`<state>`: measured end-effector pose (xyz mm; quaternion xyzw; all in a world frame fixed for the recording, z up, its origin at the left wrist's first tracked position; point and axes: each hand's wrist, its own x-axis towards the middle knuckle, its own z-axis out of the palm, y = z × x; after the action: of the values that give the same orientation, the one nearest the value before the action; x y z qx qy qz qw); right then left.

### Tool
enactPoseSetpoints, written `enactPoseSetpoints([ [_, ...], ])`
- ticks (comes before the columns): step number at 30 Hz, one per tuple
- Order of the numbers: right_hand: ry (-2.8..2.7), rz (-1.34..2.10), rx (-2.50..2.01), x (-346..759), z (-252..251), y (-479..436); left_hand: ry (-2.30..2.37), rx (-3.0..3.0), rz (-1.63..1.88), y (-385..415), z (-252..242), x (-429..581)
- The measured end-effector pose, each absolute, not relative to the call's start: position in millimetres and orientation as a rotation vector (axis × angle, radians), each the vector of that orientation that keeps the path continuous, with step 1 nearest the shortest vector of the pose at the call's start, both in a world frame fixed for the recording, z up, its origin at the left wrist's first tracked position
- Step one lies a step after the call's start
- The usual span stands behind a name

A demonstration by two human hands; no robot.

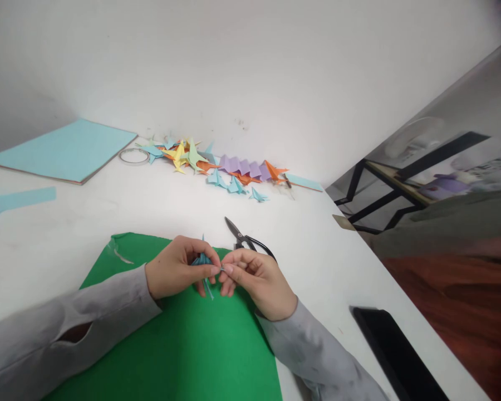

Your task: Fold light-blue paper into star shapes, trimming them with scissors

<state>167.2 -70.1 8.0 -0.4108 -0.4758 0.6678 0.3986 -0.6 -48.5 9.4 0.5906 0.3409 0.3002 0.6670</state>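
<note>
A small blue folded paper crane [202,260] is in my left hand [179,266], partly hidden by the fingers. My left thumb and forefinger are pinched close to the thin tip of the paper. My right hand [254,278] meets it there, thumb and forefinger pressed together on that same narrow tip. Both hands are held over a green sheet [179,345] on the white table. Just beyond my right hand lies a pair of black scissors [240,234], blades apart from the hands and handles partly covered.
Several folded paper cranes [179,156] lie along the wall, beside a pleated purple paper strip [244,167]. A tape roll [134,156] and a stack of blue paper [67,150] are at the left. A black flat object [396,351] lies near the table's right edge.
</note>
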Motion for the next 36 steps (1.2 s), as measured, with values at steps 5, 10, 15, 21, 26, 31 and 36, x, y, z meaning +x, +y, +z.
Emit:
enactPoseSetpoints([
  [5,-1.19,1.698,-1.049,167.3,7.7,-71.0,0.77,1.346,0.678,-48.7,8.4,-1.0],
  [10,-1.188,1.684,-1.066,167.1,8.0,-71.1,0.756,1.361,0.698,-48.1,7.6,-1.0],
  [15,-1.238,1.646,-1.109,166.5,6.8,-72.0,0.764,1.396,0.707,-48.3,5.9,-1.4],
  [21,-1.334,1.562,-1.173,165.8,6.3,-73.4,0.793,1.449,0.698,-48.4,3.9,-1.2],
  [26,-1.324,1.573,-1.194,165.4,6.6,-73.2,0.784,1.46,0.712,-48.7,3.4,-0.8],
  [31,-1.308,1.59,-1.209,164.7,4.8,-72.9,0.775,1.459,0.721,-47.8,3.8,-1.0],
  [36,-1.513,1.417,-1.27,165.3,2.9,-75.1,0.807,1.456,0.732,-47.2,4.9,-1.0],
])
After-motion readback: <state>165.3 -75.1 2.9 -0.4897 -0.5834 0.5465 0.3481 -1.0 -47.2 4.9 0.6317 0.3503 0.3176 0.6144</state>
